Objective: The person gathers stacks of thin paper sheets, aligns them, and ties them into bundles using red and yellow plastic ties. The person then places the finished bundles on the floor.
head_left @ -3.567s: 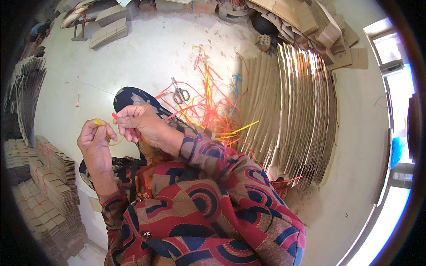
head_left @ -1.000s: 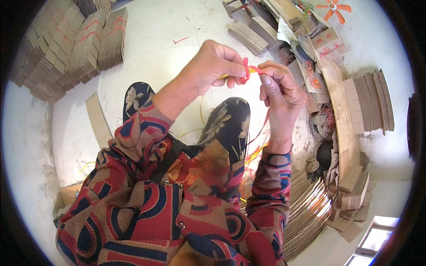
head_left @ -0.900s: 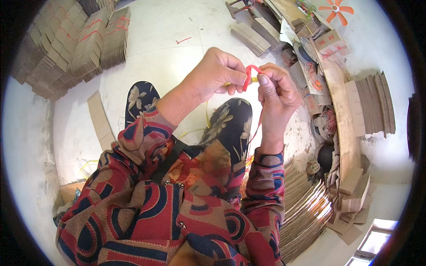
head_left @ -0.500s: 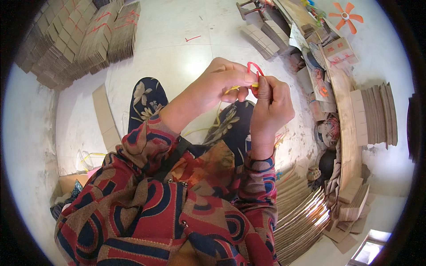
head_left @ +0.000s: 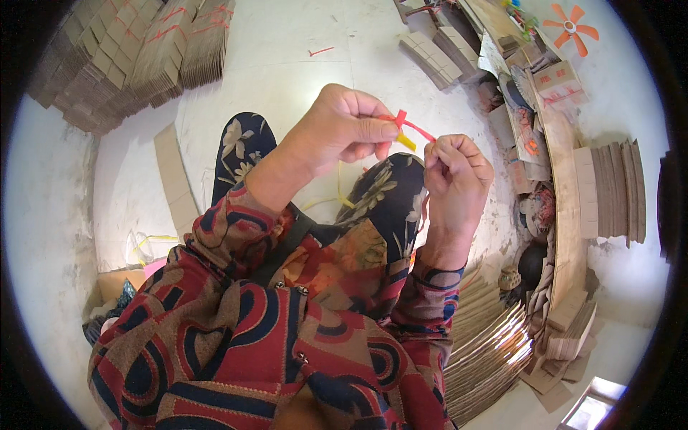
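Between thumb and fingers, my left hand (head_left: 351, 129) pinches a red strap (head_left: 418, 131) together with the end of a yellow strap (head_left: 406, 142). The red strap stretches across to my right hand (head_left: 459, 168), whose closed fingertips grip it. A short red end sticks up above the left thumb. From below the right hand another length of red strap hangs down toward the wrist. More yellow strap (head_left: 344, 197) trails below the left hand, over my lap. Whether the two straps are knotted together is hidden by the left fingers.
Stacks of folded cardboard (head_left: 161, 61) tied with red strap stand at the far left. A cardboard strip (head_left: 175, 179) lies on the floor. Along the right, a cluttered wooden bench (head_left: 562, 208) holds boxes and cardboard. A large cardboard pile (head_left: 487, 344) lies beside my right arm.
My hands have drawn apart, the right one moving right and down. The small red loop between them is now a stretched length, with a short red end standing up.
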Demonstrator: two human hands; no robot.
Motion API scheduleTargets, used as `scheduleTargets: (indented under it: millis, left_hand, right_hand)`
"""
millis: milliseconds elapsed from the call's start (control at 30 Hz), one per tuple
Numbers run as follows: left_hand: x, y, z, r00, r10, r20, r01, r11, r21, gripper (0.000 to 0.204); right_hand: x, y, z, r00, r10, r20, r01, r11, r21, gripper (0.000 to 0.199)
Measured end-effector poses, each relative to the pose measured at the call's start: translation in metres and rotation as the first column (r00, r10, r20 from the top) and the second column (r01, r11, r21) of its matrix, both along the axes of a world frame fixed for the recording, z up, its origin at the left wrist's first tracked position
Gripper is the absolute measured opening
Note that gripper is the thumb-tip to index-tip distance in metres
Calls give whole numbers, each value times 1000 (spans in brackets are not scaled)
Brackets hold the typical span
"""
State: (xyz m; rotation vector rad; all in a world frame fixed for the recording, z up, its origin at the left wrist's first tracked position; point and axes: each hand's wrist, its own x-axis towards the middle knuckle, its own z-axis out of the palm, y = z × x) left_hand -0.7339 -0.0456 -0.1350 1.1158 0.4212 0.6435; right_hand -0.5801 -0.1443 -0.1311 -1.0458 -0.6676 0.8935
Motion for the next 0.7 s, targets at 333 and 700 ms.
scheduleTargets:
  millis: [333, 700]
  left_hand:
    - [9, -5, -20, 963, 269, -30, -233, 882, 410, 9]
    - [16, -12, -12, 935, 249, 251, -225, 967, -123, 10]
  right_hand:
    - [-2, -3, 19, 978, 98, 185, -67, 984, -167, 10]
    - [-37, 18, -39, 883, 156, -443, -144, 988, 61, 35]
